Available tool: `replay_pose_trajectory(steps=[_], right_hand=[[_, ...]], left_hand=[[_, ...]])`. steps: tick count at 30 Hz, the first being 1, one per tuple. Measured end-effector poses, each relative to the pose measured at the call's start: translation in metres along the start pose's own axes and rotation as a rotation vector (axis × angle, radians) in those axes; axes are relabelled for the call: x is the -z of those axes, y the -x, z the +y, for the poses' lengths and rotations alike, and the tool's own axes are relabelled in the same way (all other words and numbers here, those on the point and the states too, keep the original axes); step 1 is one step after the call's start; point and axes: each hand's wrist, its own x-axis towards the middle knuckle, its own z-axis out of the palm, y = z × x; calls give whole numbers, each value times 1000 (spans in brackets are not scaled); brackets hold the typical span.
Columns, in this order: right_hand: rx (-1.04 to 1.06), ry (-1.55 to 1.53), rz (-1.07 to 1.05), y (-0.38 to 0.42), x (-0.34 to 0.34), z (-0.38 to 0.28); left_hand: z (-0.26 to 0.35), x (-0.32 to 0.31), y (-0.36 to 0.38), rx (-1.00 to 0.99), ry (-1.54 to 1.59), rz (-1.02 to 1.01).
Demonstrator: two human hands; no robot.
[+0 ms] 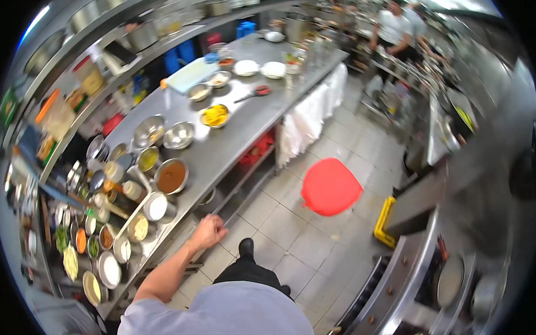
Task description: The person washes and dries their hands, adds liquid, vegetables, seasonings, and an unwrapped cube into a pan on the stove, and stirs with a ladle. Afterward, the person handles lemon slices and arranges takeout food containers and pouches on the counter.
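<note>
My left hand (207, 231) hangs in the air beside the steel counter (243, 130), over the tiled floor. Its fingers are loosely curled in, and I see nothing held in them. Nearest to it on the counter are a pot of white liquid (156, 205) and a bowl of brown sauce (171, 175); the hand is apart from both. My right hand is out of view. Below me are my shirt and one black shoe (246, 247).
A red stool (330, 187) stands on the floor ahead. A yellow crate-like object (385, 223) lies by the stove (396, 281) at right. Two people (391, 30) stand at the far right. Another person's sleeve (66, 319) shows at lower left.
</note>
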Motion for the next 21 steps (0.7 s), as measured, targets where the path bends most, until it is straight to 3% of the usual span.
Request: replay_pose_trajectory(steps=[1,4,5,7,12,14,15,17,21], right_hand=[[70,-68,-57,9,-15,-31],[265,-250,-326,48,-56,-118],[315,-292,-440,63,-66,-146],[383,-357,-684,95,-87,-193],[369,-304,-1357,168,-129,-274],[317,-208,-1597,189,-143,-297],[300,-160,-1694,199,-157,-304],[288,-75,-1844,216,-176,-323],[286,12,-1995,236,-249,-351]], left_hand=[[4,30,-13,110,27,54],[-20,118,-54,-33,-101,444],[-30,152,-68,27,-146,471],[-47,223,-87,-54,-209,677],[-97,385,-100,-47,-556,1086],[-117,439,-88,219,-666,1059],[-131,464,-79,226,-829,1085],[-147,499,-60,386,-836,1045],[-193,535,-43,517,-885,1050]])
